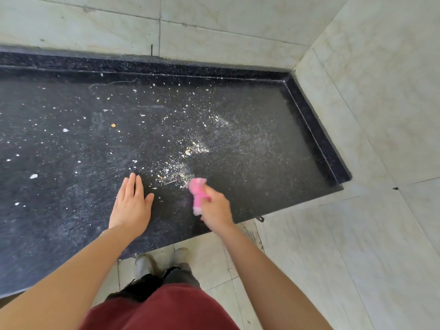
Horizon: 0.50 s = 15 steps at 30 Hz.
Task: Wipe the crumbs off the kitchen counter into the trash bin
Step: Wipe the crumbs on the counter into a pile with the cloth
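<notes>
Pale crumbs (188,152) and fine dust lie scattered over a black granite counter (250,144), thickest near its middle and thinner toward the left. My right hand (217,210) grips a pink cloth (198,195), blurred, with its front end touching the counter beside a small heap of crumbs (175,176). Flat on the counter to the left of that heap rests my left hand (132,203), fingers straight and together. No trash bin is in view.
The counter has a raised black rim (314,129) along the back and right side, against pale tiled walls (238,25). Its front edge runs just behind my hands. Below are the tiled floor (297,258) and my shoes (142,265).
</notes>
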Tool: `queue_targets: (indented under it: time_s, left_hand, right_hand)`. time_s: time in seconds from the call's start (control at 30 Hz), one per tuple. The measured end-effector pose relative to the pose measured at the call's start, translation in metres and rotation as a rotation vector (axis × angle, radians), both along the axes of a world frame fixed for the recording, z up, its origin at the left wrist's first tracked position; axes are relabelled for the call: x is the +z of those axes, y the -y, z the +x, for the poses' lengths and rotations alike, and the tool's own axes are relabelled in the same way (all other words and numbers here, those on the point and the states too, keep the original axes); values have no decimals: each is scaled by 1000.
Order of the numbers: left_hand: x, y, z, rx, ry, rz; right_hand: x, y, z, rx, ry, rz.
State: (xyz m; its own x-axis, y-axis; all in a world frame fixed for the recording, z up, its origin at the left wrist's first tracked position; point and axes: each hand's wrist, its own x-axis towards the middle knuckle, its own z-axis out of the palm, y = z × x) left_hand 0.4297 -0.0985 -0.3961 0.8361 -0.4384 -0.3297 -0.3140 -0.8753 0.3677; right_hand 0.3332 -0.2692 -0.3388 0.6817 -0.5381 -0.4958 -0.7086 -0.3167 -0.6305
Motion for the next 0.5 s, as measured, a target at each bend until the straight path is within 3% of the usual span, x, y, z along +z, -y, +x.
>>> queue_targets:
  time_s: [0.13,0.23,0.5]
  left_hand:
    - [0,-41,6,18,88,2]
    - [-2,-72,7,94,61,80]
    - [-4,-84,9,95,31,153]
  right_hand:
    - [-2,60,-15,-213,-105,-267]
    - [-10,51,-12,-242,-217,-331]
    - [-20,-110,46,43,-31,-28]
